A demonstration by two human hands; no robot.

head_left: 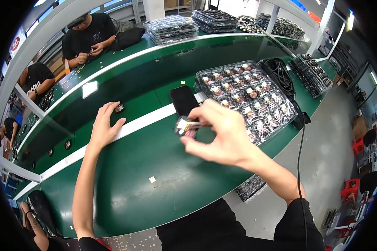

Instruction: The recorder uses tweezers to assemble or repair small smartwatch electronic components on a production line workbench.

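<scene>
My right hand (pixel 222 136) pinches a small dark electronic unit (pixel 185 127) between thumb and fingers, above the near green tabletop. The unit has a white patch and a reddish part; its exact kind is not clear. My left hand (pixel 106 125) reaches over the white rail, thumb and fingers apart. Its fingertips are at a similar small dark unit (pixel 120 107) on the green conveyor belt; I cannot tell whether they touch. To the right, a clear plastic tray (pixel 289 119) holds rows of similar units in pockets. A black phone (pixel 182 100) lies just beyond my right hand.
A white rail (pixel 151 116) divides the tabletop from the belt, where more dark units (pixel 68 144) sit at left. Stacked trays (pixel 171 29) line the far side. A black cable (pixel 300 167) hangs at right. A co-worker (pixel 88 37) handles something across the belt.
</scene>
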